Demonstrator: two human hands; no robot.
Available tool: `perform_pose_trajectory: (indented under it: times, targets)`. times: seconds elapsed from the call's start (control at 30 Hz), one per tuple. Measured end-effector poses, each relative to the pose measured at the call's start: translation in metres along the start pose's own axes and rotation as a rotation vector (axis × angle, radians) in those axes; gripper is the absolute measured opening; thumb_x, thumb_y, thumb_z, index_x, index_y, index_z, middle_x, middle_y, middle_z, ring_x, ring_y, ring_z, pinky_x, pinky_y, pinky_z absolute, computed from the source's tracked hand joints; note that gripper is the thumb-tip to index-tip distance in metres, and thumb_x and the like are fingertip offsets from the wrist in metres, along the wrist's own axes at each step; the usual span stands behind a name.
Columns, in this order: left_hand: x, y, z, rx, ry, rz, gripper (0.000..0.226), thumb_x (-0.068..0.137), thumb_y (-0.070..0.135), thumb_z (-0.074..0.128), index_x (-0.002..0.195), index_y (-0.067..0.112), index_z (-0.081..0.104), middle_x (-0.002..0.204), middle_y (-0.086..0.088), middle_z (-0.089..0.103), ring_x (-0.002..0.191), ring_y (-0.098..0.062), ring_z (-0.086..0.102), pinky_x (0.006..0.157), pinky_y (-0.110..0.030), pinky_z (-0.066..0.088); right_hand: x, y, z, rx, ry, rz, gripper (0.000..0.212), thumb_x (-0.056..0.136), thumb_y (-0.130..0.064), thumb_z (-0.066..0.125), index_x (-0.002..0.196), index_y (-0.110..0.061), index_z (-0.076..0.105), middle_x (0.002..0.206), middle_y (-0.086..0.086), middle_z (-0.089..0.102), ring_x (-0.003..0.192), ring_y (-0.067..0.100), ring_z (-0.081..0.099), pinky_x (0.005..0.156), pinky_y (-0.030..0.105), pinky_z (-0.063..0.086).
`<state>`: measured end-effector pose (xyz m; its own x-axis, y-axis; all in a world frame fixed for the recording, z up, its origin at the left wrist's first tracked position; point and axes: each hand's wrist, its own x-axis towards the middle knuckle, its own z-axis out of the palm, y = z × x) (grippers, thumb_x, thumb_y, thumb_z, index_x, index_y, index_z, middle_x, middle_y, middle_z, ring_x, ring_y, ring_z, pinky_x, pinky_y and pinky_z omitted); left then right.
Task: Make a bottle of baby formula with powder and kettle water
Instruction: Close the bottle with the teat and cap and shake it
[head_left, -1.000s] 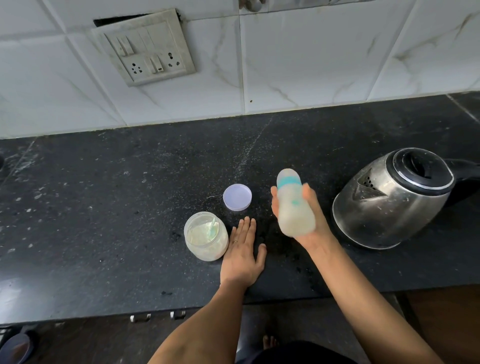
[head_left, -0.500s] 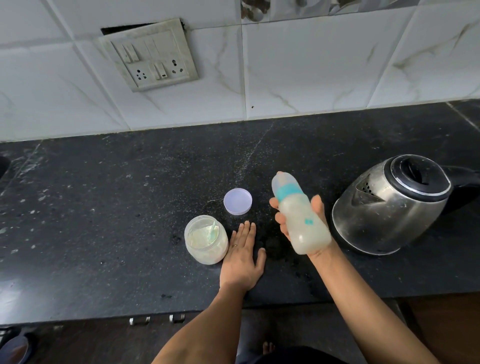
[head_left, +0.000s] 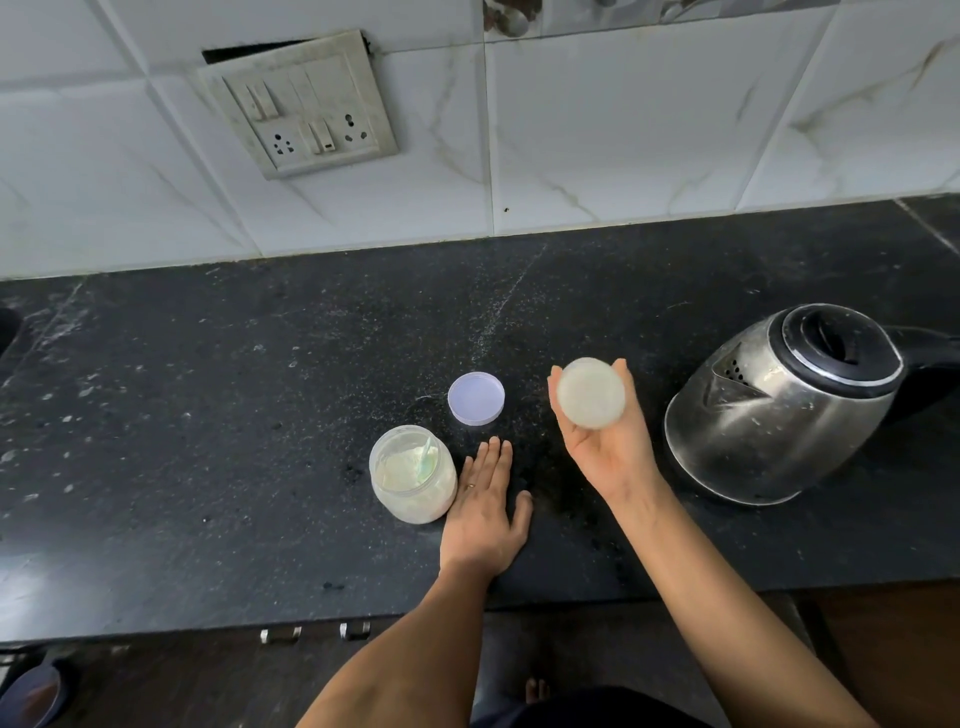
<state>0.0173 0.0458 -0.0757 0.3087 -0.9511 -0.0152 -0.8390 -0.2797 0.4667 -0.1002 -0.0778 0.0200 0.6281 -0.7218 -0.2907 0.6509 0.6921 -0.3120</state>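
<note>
My right hand (head_left: 605, 452) grips the baby bottle (head_left: 591, 393) above the black counter (head_left: 208, 395). The bottle is tipped so its round milky base faces the camera; its teat end is hidden behind it. My left hand (head_left: 485, 512) rests flat on the counter, fingers straight, right beside the open powder jar (head_left: 413, 474). A pale green scoop stands in the jar's powder. The jar's lilac lid (head_left: 476, 398) lies flat behind my left hand. The steel kettle (head_left: 779, 410) with a black lid stands to the right of my right hand.
A switch and socket plate (head_left: 301, 104) hangs loose on the white tiled wall. The counter's front edge runs just under my forearms, with drawer handles (head_left: 314, 633) below it. A dark sink edge shows at the far left.
My right hand has swung the bottle from slanted with its teal collar showing to base toward the camera. The left hand has stayed flat on the counter.
</note>
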Motion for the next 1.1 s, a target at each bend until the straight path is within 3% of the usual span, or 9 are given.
perform_pose_trajectory:
  times: [0.07, 0.17, 0.3, 0.37, 0.47, 0.6, 0.77, 0.97, 1.1]
  targets:
    - [0.0, 0.0, 0.0, -0.003, 0.005, -0.002, 0.074, 0.088, 0.051, 0.014, 0.155, 0.018, 0.012, 0.162, 0.004, 0.006, 0.144, 0.0, -0.012, 0.117, -0.021, -0.014, -0.004, 0.0, -0.014, 0.067, -0.108, 0.184, 0.061, 0.076, -0.033, 0.077, 0.119, 0.003, 0.053, 0.109, 0.019, 0.064, 0.086, 0.027, 0.07, 0.069, 0.034, 0.06]
    - [0.001, -0.001, 0.0, -0.002, 0.003, 0.006, 0.074, 0.088, 0.05, 0.014, 0.155, 0.018, 0.013, 0.162, 0.004, 0.007, 0.144, -0.001, -0.011, 0.117, -0.021, -0.013, -0.007, 0.002, -0.011, -0.148, -0.13, 0.146, 0.077, 0.059, -0.035, 0.089, 0.118, -0.001, 0.053, 0.105, 0.015, 0.065, 0.074, 0.02, 0.07, 0.059, 0.03, 0.059]
    - [0.001, 0.0, 0.0, 0.0, 0.006, 0.008, 0.074, 0.089, 0.049, 0.015, 0.155, 0.017, 0.013, 0.162, 0.003, 0.007, 0.145, -0.002, -0.01, 0.117, -0.021, -0.013, -0.004, 0.005, -0.013, -0.052, -0.045, 0.047, 0.057, 0.081, -0.043, 0.07, 0.115, 0.001, 0.055, 0.109, 0.018, 0.063, 0.092, 0.023, 0.07, 0.073, 0.031, 0.059]
    - [0.0, 0.0, 0.0, -0.005, 0.005, 0.004, 0.073, 0.089, 0.049, 0.016, 0.155, 0.018, 0.013, 0.162, 0.004, 0.007, 0.145, -0.001, -0.01, 0.117, -0.021, -0.013, -0.007, 0.003, -0.019, -0.121, -0.164, 0.202, 0.067, 0.083, -0.053, 0.063, 0.119, 0.001, 0.046, 0.102, 0.014, 0.068, 0.086, 0.018, 0.07, 0.071, 0.029, 0.059]
    - [0.001, -0.001, 0.001, -0.006, 0.003, 0.007, 0.073, 0.089, 0.049, 0.017, 0.155, 0.018, 0.014, 0.162, 0.003, 0.008, 0.145, -0.001, -0.01, 0.118, -0.022, -0.012, -0.01, 0.001, -0.016, -0.226, -0.38, 0.219, 0.082, 0.079, -0.034, 0.077, 0.133, -0.004, 0.024, 0.117, 0.019, 0.061, 0.087, 0.026, 0.067, 0.074, 0.037, 0.058]
    - [0.0, -0.001, 0.001, -0.006, 0.009, 0.008, 0.073, 0.089, 0.049, 0.017, 0.155, 0.017, 0.013, 0.162, 0.003, 0.007, 0.144, -0.001, -0.011, 0.118, -0.022, -0.012, -0.001, 0.007, -0.019, -0.159, -0.153, 0.111, 0.078, 0.054, -0.037, 0.092, 0.116, -0.001, 0.061, 0.105, 0.019, 0.069, 0.092, 0.027, 0.07, 0.075, 0.039, 0.058]
    - [0.001, -0.002, 0.001, -0.004, -0.014, 0.004, 0.074, 0.088, 0.051, 0.016, 0.155, 0.018, 0.011, 0.162, 0.004, 0.005, 0.145, -0.002, -0.012, 0.118, -0.023, -0.013, -0.012, 0.009, -0.031, -0.251, -0.344, 0.197, 0.073, 0.083, -0.032, 0.073, 0.134, 0.001, 0.033, 0.121, 0.018, 0.056, 0.096, 0.027, 0.065, 0.081, 0.04, 0.057]
    - [0.0, -0.001, 0.001, -0.01, 0.002, 0.008, 0.072, 0.09, 0.049, 0.018, 0.155, 0.018, 0.014, 0.162, 0.004, 0.006, 0.144, -0.001, -0.011, 0.117, -0.021, -0.013, 0.004, 0.01, -0.029, -0.121, -0.107, 0.096, 0.066, 0.062, -0.035, 0.089, 0.112, 0.001, 0.067, 0.106, 0.021, 0.068, 0.099, 0.03, 0.068, 0.082, 0.041, 0.057]
    - [0.0, 0.0, 0.0, -0.009, -0.001, 0.003, 0.074, 0.088, 0.05, 0.015, 0.155, 0.018, 0.013, 0.162, 0.004, 0.006, 0.144, -0.001, -0.011, 0.116, -0.02, -0.014, -0.008, 0.005, -0.027, -0.201, -0.185, 0.194, 0.079, 0.078, -0.027, 0.078, 0.133, -0.003, 0.027, 0.114, 0.024, 0.062, 0.093, 0.032, 0.067, 0.078, 0.042, 0.057]
